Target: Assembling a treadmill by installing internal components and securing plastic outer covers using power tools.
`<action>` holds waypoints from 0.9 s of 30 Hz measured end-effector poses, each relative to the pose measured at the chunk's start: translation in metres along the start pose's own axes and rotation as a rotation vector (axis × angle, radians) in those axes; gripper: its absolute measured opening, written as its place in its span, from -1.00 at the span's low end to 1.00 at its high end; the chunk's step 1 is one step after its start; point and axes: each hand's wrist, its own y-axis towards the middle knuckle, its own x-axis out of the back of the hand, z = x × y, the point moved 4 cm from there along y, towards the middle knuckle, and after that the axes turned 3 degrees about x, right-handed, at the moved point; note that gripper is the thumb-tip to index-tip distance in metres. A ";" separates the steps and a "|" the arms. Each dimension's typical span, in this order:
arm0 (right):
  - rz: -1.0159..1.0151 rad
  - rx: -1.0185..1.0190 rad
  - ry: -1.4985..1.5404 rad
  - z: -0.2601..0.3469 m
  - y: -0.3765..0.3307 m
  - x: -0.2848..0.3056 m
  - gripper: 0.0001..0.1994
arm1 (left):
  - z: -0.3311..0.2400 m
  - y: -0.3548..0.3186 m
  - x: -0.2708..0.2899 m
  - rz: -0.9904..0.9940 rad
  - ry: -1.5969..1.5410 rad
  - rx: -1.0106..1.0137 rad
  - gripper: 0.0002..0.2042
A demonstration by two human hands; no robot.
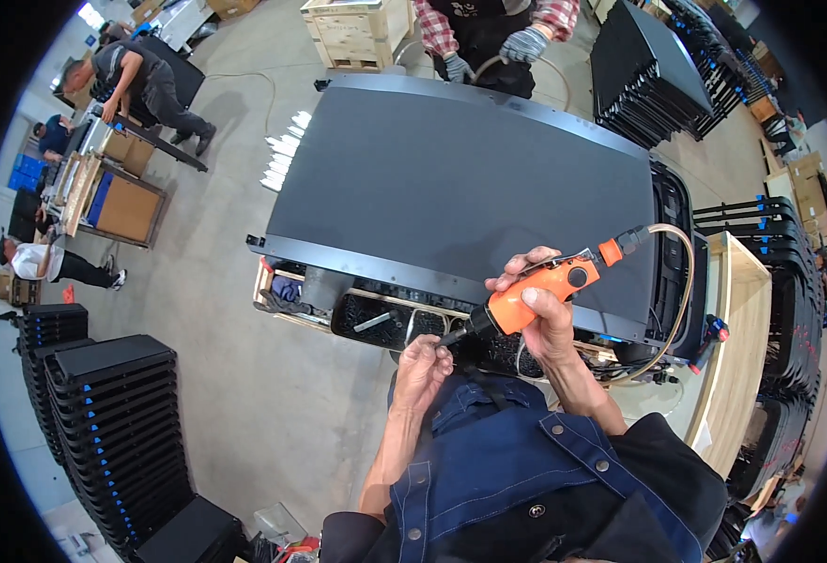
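Observation:
My right hand (551, 324) is wrapped round an orange air screwdriver (526, 302), its black nose slanting down to the left. At the tip of its bit (455, 337) my left hand (420, 372) is closed in a pinch; whatever small thing lies between those fingers is hidden. Both hands are in front of the near edge of a large dark flat panel (460, 178) with grey metal edge strips. Just below that edge, black trays (390, 324) hold many small dark pieces, probably screws.
An air hose (688, 281) loops from the tool's back end. Across the panel stands a co-worker in grey gloves (526, 44) holding a hose. Stacked black panels (118, 394) rise at left, more frames (775, 281) at right beside a wooden crate (728, 347). Other people work far left.

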 end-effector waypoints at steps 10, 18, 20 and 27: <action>-0.191 -0.007 -0.026 -0.056 0.026 -0.047 -0.53 | -0.110 -0.009 -0.018 -0.185 0.740 -0.396 -0.79; -0.024 0.078 -0.290 -0.150 0.082 -0.154 -0.52 | -0.218 0.029 0.051 -0.142 0.100 -0.062 -0.80; 0.083 0.112 -0.314 -0.178 0.104 -0.191 -0.52 | -0.235 0.046 0.042 -0.131 -0.494 -0.011 -0.76; 0.426 0.191 -0.616 -0.265 0.145 -0.254 -0.53 | -0.288 0.083 0.070 -0.056 -0.669 -0.006 -0.67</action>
